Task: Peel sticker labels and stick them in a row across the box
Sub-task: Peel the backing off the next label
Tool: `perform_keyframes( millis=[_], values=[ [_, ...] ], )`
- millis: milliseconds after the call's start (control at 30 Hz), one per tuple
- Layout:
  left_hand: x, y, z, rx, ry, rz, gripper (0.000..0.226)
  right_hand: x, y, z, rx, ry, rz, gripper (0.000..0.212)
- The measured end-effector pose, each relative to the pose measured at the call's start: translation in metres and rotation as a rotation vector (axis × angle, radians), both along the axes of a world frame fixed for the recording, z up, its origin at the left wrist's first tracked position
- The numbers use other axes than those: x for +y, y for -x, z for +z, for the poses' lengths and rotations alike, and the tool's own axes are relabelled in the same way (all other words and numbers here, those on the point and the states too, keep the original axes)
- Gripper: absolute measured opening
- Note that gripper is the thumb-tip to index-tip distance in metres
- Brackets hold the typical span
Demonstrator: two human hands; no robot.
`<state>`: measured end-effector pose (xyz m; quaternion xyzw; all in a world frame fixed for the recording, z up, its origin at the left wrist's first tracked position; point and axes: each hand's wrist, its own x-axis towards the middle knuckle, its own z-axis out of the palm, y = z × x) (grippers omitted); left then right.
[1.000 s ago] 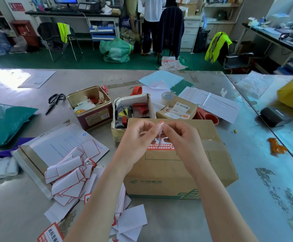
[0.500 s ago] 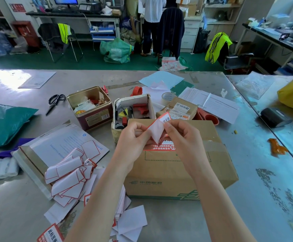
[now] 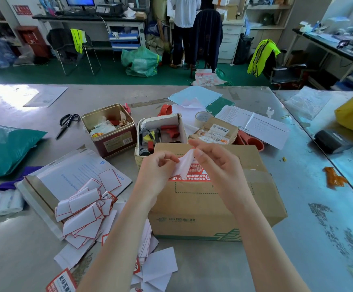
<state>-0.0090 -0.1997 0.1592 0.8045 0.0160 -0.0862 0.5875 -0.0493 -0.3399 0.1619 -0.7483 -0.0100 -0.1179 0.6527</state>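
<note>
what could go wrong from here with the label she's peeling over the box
1. Both hands, left and right, pinch the label in mid-air; the freed sticky part might curl onto itself or onto the fingers.
2. A red label is already on the box right under the hands; the new one could land overlapping or crooked rather than in a row.
3. The peeled backings piled beside the box could catch a dropped label.

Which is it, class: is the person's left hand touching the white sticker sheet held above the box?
Touching. The head view shows the left hand pinching the white sticker sheet at its left edge.
</note>
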Motion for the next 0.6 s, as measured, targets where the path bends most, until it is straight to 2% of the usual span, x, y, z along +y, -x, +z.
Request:
perform_keyframes(
  millis=[333,600],
  values=[
    [0.007,-0.006,-0.004,-0.033,-0.031,0.059,0.029,0.003,0.004,0.005,-0.016,0.05,-0.033,0.02],
    [0.011,-0.007,-0.004,-0.099,-0.04,0.1,0.019,0.005,0.003,0.004,0.023,0.056,-0.016,0.03]
  ],
)
